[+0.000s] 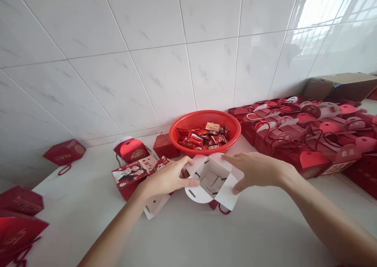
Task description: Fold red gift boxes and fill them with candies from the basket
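An unclosed gift box (212, 176) with a white inside stands in front of me, its flaps spread outward and its cavity facing up. My left hand (173, 174) grips its left flap between thumb and fingers. My right hand (256, 170) holds the right flap, thumb on the inner face and fingers behind. A dark red cord loop (224, 209) shows below the box's near corner. Right behind the box is a red plastic basket (235, 135) with small wrapped sweets (196, 139) in it.
Several red gift boxes (129, 176) lie left of the basket, some touching. Rows of closed red boxes with cord handles (294, 135) fill the right side. A cardboard carton (347, 84) stands behind them. More red boxes (20, 200) are at the far left. A tiled wall (156, 78) bounds the white table.
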`<move>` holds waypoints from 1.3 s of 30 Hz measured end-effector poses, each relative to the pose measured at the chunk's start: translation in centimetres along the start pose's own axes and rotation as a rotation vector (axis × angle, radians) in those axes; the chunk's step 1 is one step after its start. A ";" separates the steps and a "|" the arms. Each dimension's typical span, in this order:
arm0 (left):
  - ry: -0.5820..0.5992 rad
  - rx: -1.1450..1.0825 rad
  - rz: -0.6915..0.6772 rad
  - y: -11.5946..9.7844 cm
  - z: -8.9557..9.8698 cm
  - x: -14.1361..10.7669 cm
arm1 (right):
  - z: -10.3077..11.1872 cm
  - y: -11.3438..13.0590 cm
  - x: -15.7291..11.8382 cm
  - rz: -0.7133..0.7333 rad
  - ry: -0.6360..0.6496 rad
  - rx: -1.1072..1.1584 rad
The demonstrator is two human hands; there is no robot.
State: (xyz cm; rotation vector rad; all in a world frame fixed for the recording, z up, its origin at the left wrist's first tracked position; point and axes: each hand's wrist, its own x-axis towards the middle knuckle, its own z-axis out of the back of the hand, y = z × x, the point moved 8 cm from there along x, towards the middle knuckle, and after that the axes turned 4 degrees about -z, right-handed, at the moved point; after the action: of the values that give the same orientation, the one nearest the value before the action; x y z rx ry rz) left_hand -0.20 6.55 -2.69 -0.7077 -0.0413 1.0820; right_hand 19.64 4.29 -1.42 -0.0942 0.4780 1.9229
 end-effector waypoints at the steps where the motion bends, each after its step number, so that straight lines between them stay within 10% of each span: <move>1: -0.020 -0.013 -0.002 -0.1 0.1 0.1 | 0.0 -0.2 0.1 -0.015 -0.005 -0.013; 8: -0.052 0.053 -0.067 -0.7 0.5 -0.1 | 1.4 -0.4 -0.3 0.078 -0.051 0.019; 16: -0.302 -0.028 -0.200 -1.3 4.7 0.7 | 7.5 -2.0 2.3 0.275 -0.406 0.329; 20: -0.376 -0.028 -0.328 -1.9 6.8 3.9 | 8.4 -3.7 7.7 0.228 -0.521 0.477; 26: -0.157 0.317 -0.352 -2.5 5.4 11.7 | 7.9 -4.8 13.3 0.173 -0.605 0.564; 31: 0.021 0.543 -0.128 -1.2 4.1 17.4 | 6.9 -5.7 14.9 0.132 -0.612 0.600; 39: -0.052 0.363 -0.153 -0.2 5.6 21.7 | 6.7 -6.4 15.6 0.153 -0.632 0.673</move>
State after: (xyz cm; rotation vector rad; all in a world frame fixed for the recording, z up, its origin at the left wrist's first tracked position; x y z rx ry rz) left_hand 8.61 27.07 -4.71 -0.3433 0.0552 0.9286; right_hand 20.28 22.42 -1.55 0.9754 0.6752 1.7178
